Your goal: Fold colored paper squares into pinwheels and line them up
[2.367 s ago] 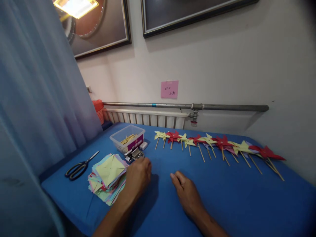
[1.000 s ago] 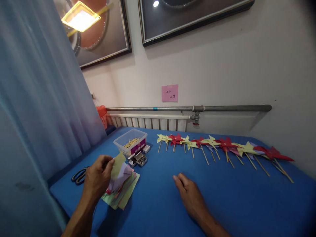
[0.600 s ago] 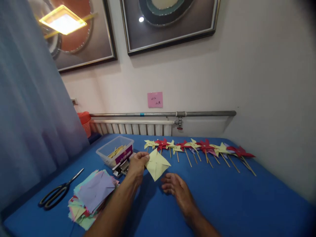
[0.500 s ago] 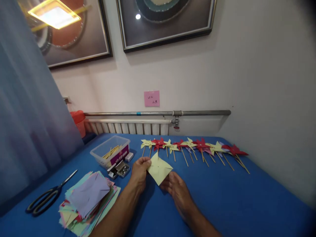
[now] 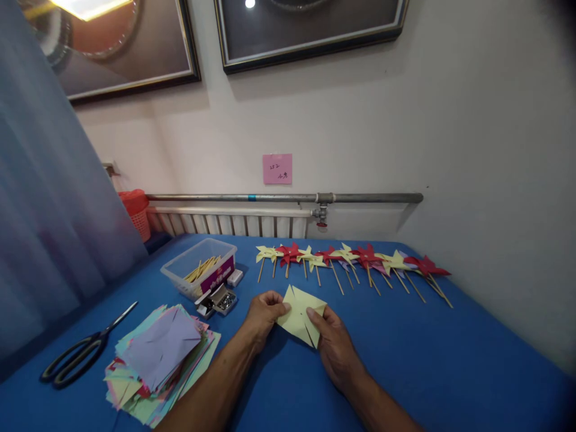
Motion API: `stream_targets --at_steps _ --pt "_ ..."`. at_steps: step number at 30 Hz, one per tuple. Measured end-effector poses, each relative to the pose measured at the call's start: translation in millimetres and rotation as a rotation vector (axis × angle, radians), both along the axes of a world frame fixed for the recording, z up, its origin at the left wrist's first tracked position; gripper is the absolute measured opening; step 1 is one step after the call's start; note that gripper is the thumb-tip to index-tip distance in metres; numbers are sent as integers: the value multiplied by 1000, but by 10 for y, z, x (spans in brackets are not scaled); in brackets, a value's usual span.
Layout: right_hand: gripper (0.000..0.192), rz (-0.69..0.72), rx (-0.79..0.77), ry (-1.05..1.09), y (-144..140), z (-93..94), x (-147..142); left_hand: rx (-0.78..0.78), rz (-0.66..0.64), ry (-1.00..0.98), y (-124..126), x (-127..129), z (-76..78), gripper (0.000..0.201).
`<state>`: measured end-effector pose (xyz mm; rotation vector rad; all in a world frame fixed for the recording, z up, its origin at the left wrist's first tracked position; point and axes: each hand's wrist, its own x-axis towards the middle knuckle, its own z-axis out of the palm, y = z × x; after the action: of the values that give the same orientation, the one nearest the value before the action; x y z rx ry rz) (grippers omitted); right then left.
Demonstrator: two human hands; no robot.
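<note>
A pink paper note [image 5: 277, 168] stuck on the white wall carries handwritten marks, seemingly digits on top and characters below, too small to read surely. A magenta label [image 5: 217, 281] on the clear plastic box of wooden sticks [image 5: 200, 274] bears white print that is illegible.
</note>
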<state>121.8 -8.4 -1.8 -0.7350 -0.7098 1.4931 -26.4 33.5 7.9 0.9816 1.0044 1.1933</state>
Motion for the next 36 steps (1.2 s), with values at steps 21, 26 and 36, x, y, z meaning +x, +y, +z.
stream_targets --at_steps 21,26,36 --pt "50 -31 -60 -148 1 -27 1 30 -16 -82 -82 71 8 43" --pt "47 -68 -70 -160 45 -95 -15 35 -23 -47 -87 94 -5 42" --pt "40 -89 -60 -109 55 -96 -16 185 -216 375 -980 -80 273 29"
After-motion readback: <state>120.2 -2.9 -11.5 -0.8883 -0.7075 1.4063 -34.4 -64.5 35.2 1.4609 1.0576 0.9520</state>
